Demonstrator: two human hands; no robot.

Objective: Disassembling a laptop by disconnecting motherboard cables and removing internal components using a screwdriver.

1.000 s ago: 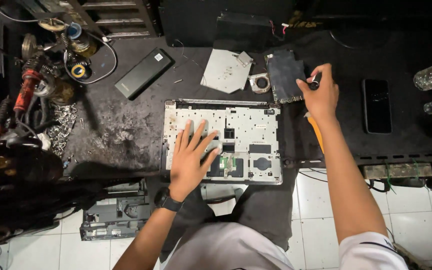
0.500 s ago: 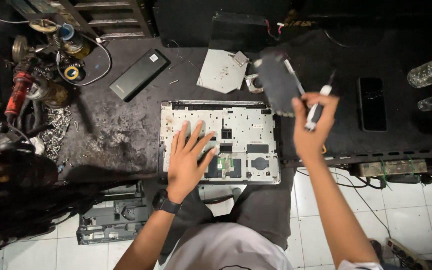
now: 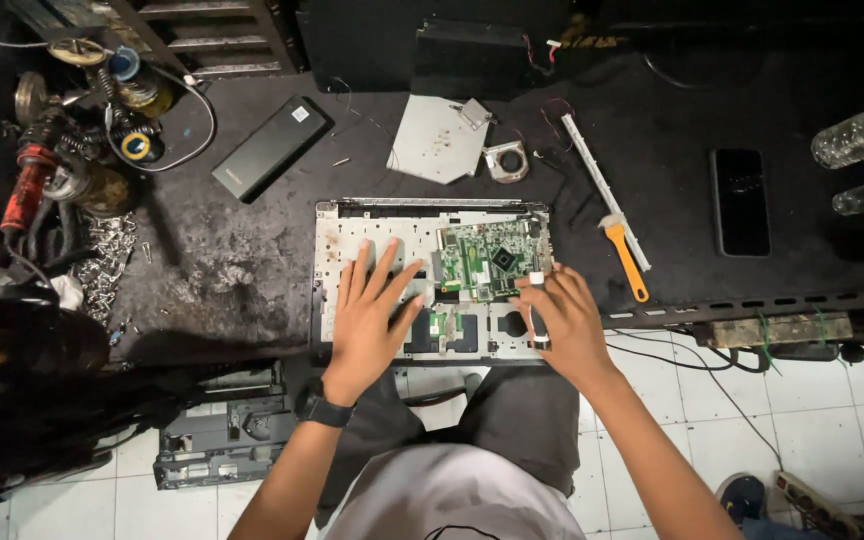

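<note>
The green board (image 3: 489,260), held up over the counter (image 3: 232,270) 0.5 s earlier, now lay inside the laptop shell (image 3: 372,240). The right hand (image 3: 557,325) pinched a small white part, while the left hand (image 3: 370,310) pressed the shell, fingers spread.

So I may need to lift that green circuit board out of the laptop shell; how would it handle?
The green circuit board looks thin and flat, so probably light and fairly stiff. Its exposed chips suggest it is fragile; edges seem the safest grip.
</note>
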